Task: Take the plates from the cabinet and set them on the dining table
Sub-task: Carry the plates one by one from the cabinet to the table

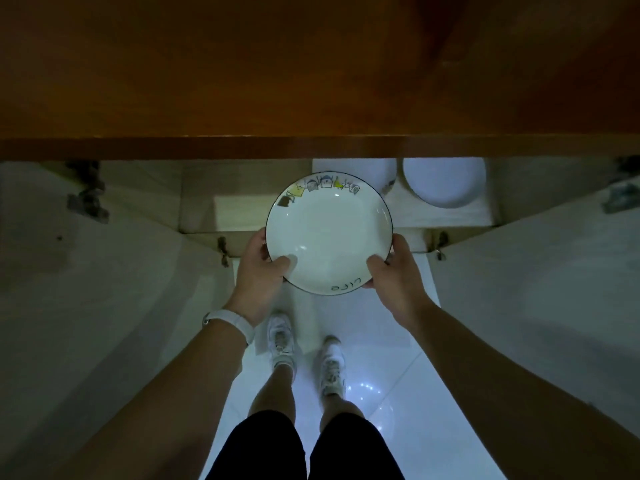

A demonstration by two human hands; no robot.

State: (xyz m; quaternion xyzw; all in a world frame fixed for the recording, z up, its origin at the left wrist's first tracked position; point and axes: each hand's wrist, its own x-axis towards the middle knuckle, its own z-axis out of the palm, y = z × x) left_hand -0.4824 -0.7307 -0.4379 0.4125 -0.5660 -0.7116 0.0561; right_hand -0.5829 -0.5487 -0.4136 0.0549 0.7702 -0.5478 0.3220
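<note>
Plate [329, 233], one, gripped by left hand [261, 268] and right hand [391, 271], two more plates [370, 171] [445, 181] in cabinet [450, 216]

the only writing stands on the plate [329, 233]: a short line of lettering [346, 285] in thin dark hand-drawn strokes, on the inner rim at the plate's near edge, a little right of its middle. it follows the curve of the rim and looks like four or five small characters, one of them a round "o", but it is too small and tilted to read for sure. the coloured drawings [323, 184] on the plate's far rim carry no legible words.
</note>
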